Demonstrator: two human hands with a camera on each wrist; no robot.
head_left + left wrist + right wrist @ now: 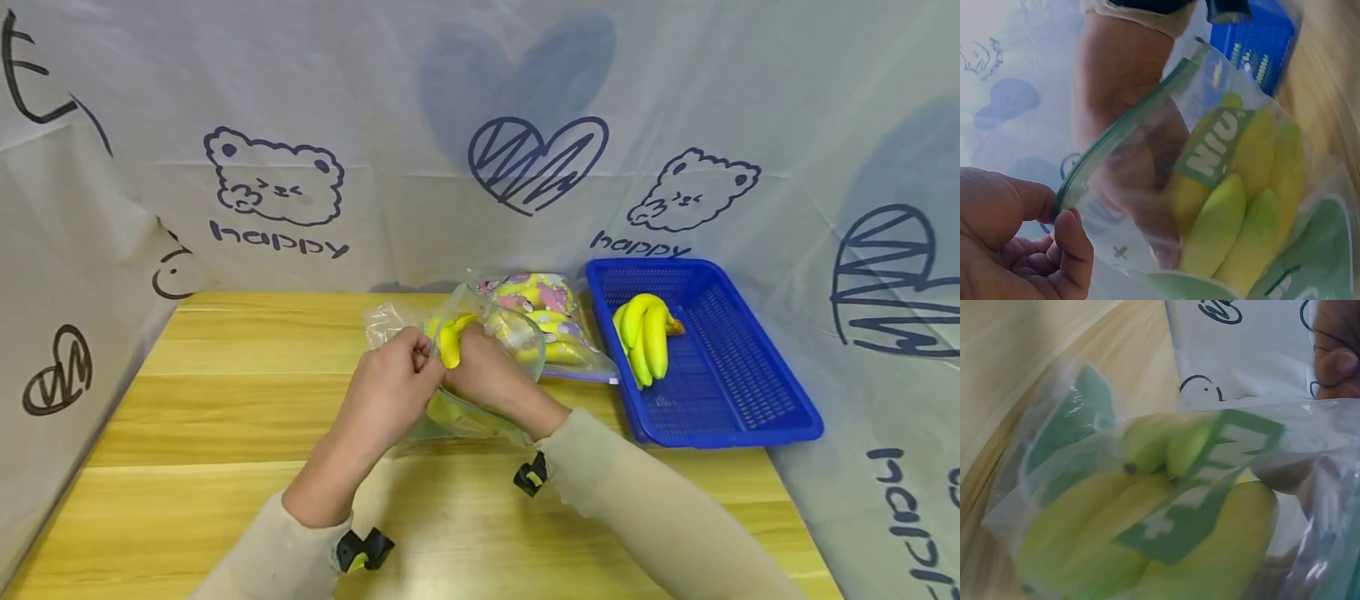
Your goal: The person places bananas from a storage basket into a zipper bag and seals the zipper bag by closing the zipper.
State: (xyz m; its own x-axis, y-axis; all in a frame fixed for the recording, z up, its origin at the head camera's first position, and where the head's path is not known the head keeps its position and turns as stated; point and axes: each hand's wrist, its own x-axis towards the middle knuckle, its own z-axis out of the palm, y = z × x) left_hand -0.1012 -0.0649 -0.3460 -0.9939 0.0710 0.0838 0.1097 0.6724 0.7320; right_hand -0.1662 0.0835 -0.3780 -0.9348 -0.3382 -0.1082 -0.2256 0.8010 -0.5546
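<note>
Two hands work mid-table on one clear zip bag (480,400) with green print. Left hand (390,392) pinches the bag's green zip rim (1116,134) between thumb and forefinger, holding the mouth up. Right hand (487,375) is pushed into the bag mouth with a banana bunch (450,342); its fingers are hidden behind plastic and fruit, so I cannot tell how they lie. In the wrist views the bunch sits inside the bag behind the green label (1210,494), tips pointing down. Bag lies at 12 o'clock from the person, on the wooden table (225,433). Risks, as a judgement: the rim could slip from the left pinch and the mouth fold shut on the right wrist; the bunch could snag the zip edge and stretch or tear the thin film; pulling the right hand out fast could drag the fruit back out. Counts: two banana bunches seen plainly, one in the bag, one in the blue basket (750,417) at 2 o'clock (645,333); one blue basket; one patterned pouch (547,321) with yellow contents at 1 o'clock, beside the basket; one more clear bag (386,321) flat at 11 o'clock.
</note>
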